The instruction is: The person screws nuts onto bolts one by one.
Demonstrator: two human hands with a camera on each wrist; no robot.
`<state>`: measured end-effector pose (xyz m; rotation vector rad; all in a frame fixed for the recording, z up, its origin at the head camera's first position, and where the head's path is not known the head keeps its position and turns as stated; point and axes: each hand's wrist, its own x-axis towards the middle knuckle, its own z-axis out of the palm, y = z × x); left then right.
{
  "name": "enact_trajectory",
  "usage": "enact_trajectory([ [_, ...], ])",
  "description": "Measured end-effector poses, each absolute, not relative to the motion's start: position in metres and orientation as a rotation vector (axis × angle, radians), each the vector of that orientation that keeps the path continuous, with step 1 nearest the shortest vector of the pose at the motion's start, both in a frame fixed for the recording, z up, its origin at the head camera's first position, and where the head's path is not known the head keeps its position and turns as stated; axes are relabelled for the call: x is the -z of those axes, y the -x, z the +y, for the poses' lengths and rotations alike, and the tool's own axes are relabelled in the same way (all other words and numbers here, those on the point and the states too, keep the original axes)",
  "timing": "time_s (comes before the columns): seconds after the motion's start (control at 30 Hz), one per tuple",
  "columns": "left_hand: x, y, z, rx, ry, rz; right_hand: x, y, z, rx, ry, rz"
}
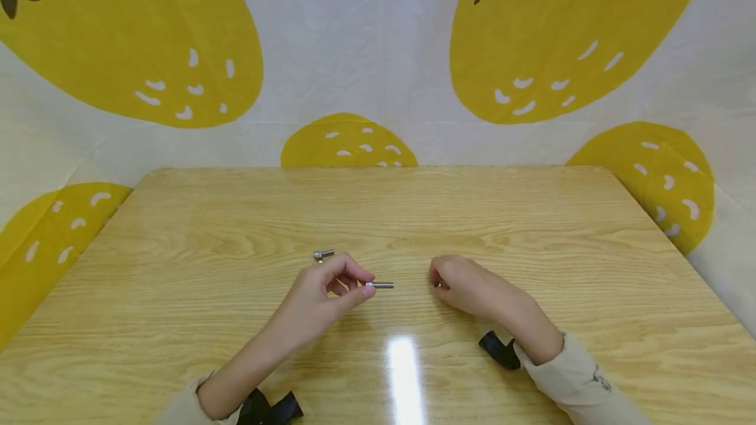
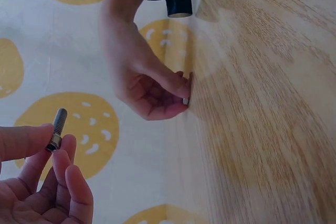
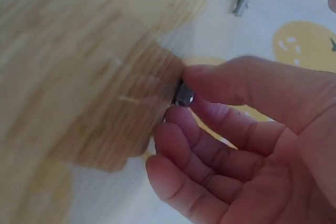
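Observation:
My left hand (image 1: 323,294) pinches a metal socket-head bolt (image 1: 382,285) by its head, between thumb and fingertips. Its threaded shank points right in the head view; the left wrist view shows the bolt (image 2: 60,121) with shank up. To the right, my right hand (image 1: 470,286) pinches a small metal nut (image 3: 185,95), its fingertips close to the tabletop. Most of the nut is hidden by the fingers in the head view. Behind the left hand, another bolt (image 1: 325,254) lies on the table, with a small metal piece beside it partly hidden.
The wooden table (image 1: 378,208) reaches back to a white cloth (image 1: 354,38) with yellow fruit prints. A black wrist-worn piece (image 1: 499,350) sits by the right sleeve, and another black piece (image 1: 286,408) by the left. Light glares off the table's front.

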<state>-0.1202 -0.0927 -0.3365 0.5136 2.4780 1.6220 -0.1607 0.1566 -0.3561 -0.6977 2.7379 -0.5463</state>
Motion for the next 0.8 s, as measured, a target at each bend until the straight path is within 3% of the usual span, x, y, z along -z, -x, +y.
enact_trajectory([
  [0.47, 0.329, 0.122, -0.085, -1.668, -0.591, 2.5, 0.358, 0.162, 0.162, 0.499, 0.802, 2.737],
  [0.8, 0.318, 0.122, -0.08, -1.676, -0.658, 2.513, 0.32, 0.147, 0.166, 0.919, 1.008, 2.814],
])
